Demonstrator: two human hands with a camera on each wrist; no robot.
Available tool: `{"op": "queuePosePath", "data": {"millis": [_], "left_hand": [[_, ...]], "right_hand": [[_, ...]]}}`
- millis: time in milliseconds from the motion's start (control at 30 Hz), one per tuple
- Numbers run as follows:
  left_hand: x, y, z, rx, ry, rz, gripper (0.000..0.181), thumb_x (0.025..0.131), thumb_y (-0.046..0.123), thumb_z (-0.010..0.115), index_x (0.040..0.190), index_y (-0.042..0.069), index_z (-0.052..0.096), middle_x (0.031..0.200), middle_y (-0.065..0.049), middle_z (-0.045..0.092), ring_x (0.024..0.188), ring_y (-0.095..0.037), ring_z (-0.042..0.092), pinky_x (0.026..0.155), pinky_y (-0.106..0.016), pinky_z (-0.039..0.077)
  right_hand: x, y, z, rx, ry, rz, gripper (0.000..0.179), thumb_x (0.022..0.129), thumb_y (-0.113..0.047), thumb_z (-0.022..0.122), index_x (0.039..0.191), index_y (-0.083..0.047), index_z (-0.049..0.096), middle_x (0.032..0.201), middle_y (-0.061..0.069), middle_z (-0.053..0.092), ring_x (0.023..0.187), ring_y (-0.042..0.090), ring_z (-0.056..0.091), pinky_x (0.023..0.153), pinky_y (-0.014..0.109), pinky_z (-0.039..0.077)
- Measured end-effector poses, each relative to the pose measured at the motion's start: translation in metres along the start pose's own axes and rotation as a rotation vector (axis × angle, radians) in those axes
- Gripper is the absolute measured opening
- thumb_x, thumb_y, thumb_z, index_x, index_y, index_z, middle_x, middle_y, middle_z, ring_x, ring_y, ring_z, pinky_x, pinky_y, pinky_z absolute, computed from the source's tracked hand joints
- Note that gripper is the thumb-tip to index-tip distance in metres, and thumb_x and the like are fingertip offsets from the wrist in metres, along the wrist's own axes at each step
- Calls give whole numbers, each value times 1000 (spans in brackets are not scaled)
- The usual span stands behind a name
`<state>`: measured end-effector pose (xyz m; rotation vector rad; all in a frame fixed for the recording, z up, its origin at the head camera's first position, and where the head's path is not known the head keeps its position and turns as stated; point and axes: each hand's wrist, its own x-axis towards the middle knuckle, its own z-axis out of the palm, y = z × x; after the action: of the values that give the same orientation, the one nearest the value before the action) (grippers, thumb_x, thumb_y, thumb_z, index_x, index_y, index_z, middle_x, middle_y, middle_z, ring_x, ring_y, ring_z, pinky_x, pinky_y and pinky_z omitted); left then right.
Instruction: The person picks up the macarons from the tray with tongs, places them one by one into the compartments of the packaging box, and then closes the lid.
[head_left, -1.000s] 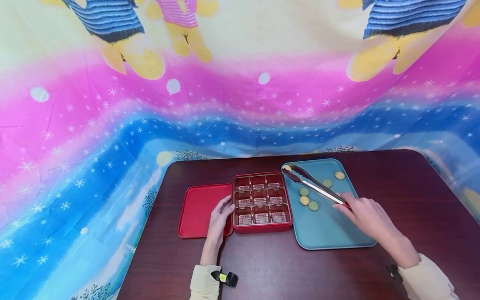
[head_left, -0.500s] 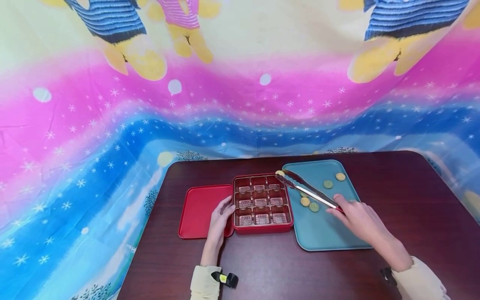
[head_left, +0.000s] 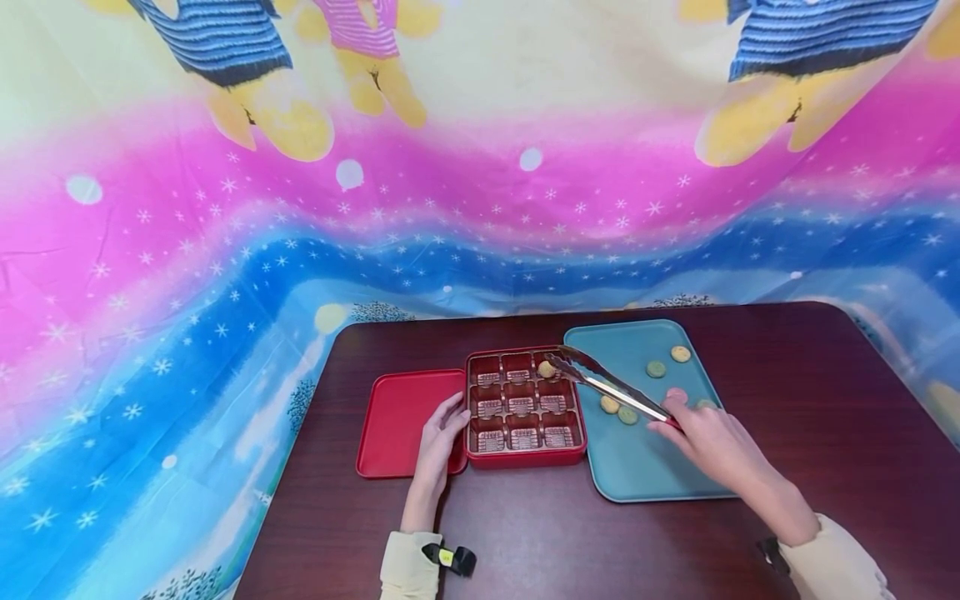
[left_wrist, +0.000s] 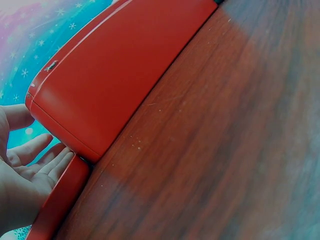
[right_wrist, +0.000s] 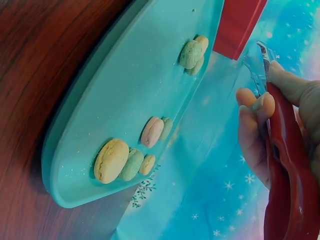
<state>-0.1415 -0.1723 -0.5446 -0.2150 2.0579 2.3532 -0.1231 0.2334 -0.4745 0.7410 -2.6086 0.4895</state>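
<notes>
My right hand [head_left: 716, 429] grips a pair of tongs [head_left: 622, 395] by the red handles, which fill the palm in the right wrist view. At the tongs' tips a yellow macaron [head_left: 546, 368] sits at the back right compartment of the red box [head_left: 525, 459]. Nine brown-lined compartments divide the box. My left hand [head_left: 437, 437] rests against the box's left side, fingers extended; the left wrist view shows its fingertips at the box wall [left_wrist: 100, 85]. Under that hand lies the red lid [head_left: 401, 425].
Right of the box, a teal tray [head_left: 652, 471] carries several macarons: yellow, green and a pink one [right_wrist: 152, 132], some partly hidden behind the right hand and tongs. The dark wooden table [head_left: 525, 533] backs onto a patterned cloth [head_left: 480, 192].
My right hand has moved left, carrying the yellow macaron in the tongs from the tray's back left corner over the rim into the box's back right compartment. The left hand keeps its place.
</notes>
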Motion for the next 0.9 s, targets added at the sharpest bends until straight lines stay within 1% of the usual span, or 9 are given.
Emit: {"op": "queuePosePath", "data": {"millis": [233,333,400,467,533,600,767,833,900], "left_hand": [[0,0,0,3,5,-3,53,102,13,63,150,-4,48,151,-24,51,143,-34,46,118,-47,34],[1,-1,0,-4,6,-5,52,102,12,64,150,-3,49,151,-23,52,143,-33,47,118,-46,34],[1,-1,0,-8,6,-4,52,102,12,64,150,-3,50,150,-23,52,142,-33,47,117,-44,35],[0,-1,0,-5,6,-2,52,102,12,64,149,-3,50,150,-23,52,142,-34,48,116,-43,37],[0,0,0,-2,7,-2,52,102,13,65,149,-3,50,150,-23,52,141,-34,48,116,-43,37],[-1,-1,0,7,8,-3,53,102,15,65,150,-2,50,150,-22,52,141,-34,48,116,-45,37],[0,-1,-1,9,3,-3,54,101,16,65,150,-1,50,151,-22,52,142,-34,47,118,-48,34],[0,-1,-1,6,0,-2,54,101,17,66,150,-2,50,151,-22,52,143,-34,46,118,-48,34],[0,-1,-1,6,-3,0,54,101,17,66,150,-2,51,150,-22,52,143,-34,46,117,-46,35]], "right_hand": [[-2,0,-2,-5,-22,29,69,95,-70,33,103,-4,52,61,-12,26,45,-2,22,39,18,21],[-3,-1,-4,-7,-42,52,64,97,-66,44,109,-4,51,61,-10,27,46,-1,22,40,19,22],[-4,-2,-6,-6,-59,77,56,98,-57,59,113,-4,51,60,-9,28,46,0,23,41,20,23],[-5,-2,-7,-4,-75,107,49,95,-43,74,117,-5,53,61,-8,29,47,1,24,42,21,25],[-5,-2,-8,0,-89,139,48,90,-30,81,122,-3,56,61,-8,30,48,2,25,43,22,26],[-6,-2,-9,7,-98,168,51,88,-23,83,127,0,58,62,-7,31,48,4,26,44,24,26],[-9,1,-11,25,-120,217,56,90,-21,81,134,7,59,63,-6,34,49,6,29,44,25,29],[-10,2,-11,23,-126,227,52,90,-19,81,129,7,59,63,-5,36,48,6,31,43,25,31],[-11,4,-12,20,-129,239,42,90,-17,81,117,6,59,63,-4,37,47,7,32,42,25,31]]}}
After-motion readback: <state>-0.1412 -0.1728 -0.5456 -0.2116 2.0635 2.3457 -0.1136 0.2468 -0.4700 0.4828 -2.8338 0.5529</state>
